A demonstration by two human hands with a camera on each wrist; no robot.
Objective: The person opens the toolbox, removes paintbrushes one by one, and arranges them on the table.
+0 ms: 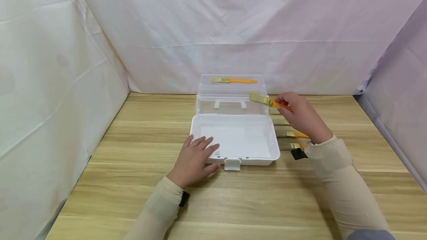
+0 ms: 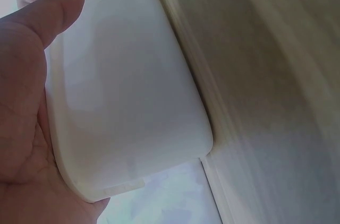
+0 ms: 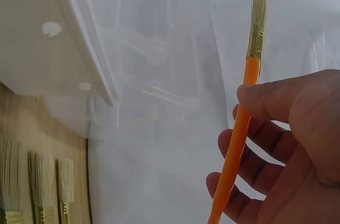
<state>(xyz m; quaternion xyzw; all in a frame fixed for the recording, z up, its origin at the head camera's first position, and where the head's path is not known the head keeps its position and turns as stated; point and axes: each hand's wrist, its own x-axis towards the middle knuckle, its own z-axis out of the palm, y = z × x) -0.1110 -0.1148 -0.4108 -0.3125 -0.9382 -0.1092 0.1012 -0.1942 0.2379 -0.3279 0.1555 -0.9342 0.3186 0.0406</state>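
Observation:
An orange-handled paintbrush [image 1: 281, 105] is gripped by the handle in my right hand [image 1: 301, 116], bristles pointing left above the clear lid's near right part. In the right wrist view the thumb and curled fingers hold the handle [image 3: 237, 144]. My left hand [image 1: 195, 158] rests on the front left corner of a white plastic box [image 1: 257, 161]. Its fingers spread over the rim and its thumb touches the front wall, as the left wrist view shows. The box's transparent lid [image 1: 207, 88] is folded back, with another paintbrush [image 1: 242, 81] lying in it.
Several more paintbrushes [image 1: 291, 134] lie in a column right of the box, partly hidden by my right hand and arm. The box's latch [image 1: 232, 165] hangs at the front. White cloth [image 1: 233, 17] walls the wooden table [image 1: 143, 132] at the back and sides.

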